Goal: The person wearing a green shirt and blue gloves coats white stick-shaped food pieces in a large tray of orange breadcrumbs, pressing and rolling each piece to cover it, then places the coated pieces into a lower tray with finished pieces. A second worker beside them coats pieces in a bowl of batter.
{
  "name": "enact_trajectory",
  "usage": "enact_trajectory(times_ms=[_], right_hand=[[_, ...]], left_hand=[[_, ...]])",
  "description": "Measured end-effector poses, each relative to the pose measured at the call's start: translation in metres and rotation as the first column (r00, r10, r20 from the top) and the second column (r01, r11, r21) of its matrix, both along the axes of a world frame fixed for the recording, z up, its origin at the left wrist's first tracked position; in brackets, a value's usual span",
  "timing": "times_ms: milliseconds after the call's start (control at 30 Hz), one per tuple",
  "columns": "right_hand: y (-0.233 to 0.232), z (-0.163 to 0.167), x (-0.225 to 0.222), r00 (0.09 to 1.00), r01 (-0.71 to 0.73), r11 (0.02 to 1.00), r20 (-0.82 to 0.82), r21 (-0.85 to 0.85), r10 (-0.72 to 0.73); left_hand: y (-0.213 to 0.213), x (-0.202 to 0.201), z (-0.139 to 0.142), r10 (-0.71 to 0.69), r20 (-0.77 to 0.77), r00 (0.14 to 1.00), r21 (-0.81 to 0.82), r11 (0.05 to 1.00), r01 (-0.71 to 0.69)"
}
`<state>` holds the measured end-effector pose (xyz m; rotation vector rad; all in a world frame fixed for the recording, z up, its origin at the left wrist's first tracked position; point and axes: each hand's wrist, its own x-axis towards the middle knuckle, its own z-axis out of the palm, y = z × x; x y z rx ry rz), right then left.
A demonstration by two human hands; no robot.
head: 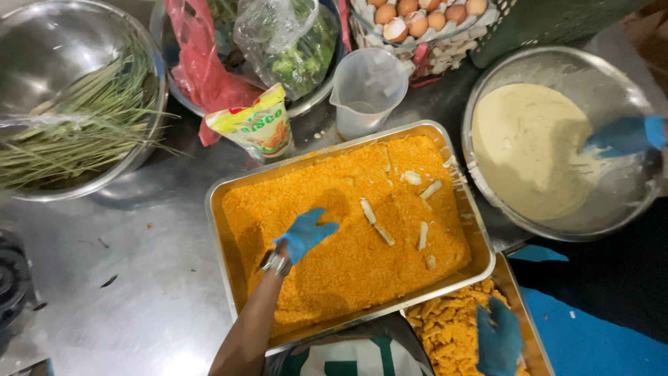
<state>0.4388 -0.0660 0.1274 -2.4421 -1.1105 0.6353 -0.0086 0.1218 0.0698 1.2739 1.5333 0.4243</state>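
Spreading its blue-gloved fingers [319,224] loose over the orange crumbs [334,257], the left hand [303,235] grips nothing; 6 or so pale battered sticks [367,210] lie just beside it in the steel tray [221,268]. The right hand [498,339], also released, rests on coated pieces [445,327] in a second tray [532,334]. A co-worker's glove [623,134] dips into the batter bowl [557,66]. Careless sweeping could push crumbs over the tray's rim onto the bench [139,278].

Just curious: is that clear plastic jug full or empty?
Empty: the upright jug is see-through, with no liquid showing inside.
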Motion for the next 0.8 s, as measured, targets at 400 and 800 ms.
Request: enact_trajectory(times_ms=[400,800], right_hand=[[0.134,-0.025,-0.261,0.208,-0.205,0.974,-0.969,0.093,0.137],[0.111,0.020,-0.187,0.694,-0.427,0.889,-0.569,0.167,0.441]], left_hand=[[-0.112,-0.016,0.041,0.442,0.264,0.857,0.358,0.780,-0.513],[0.057,0.011,-0.060,0.547,0.169,0.820,0.533,0.649,-0.543]])
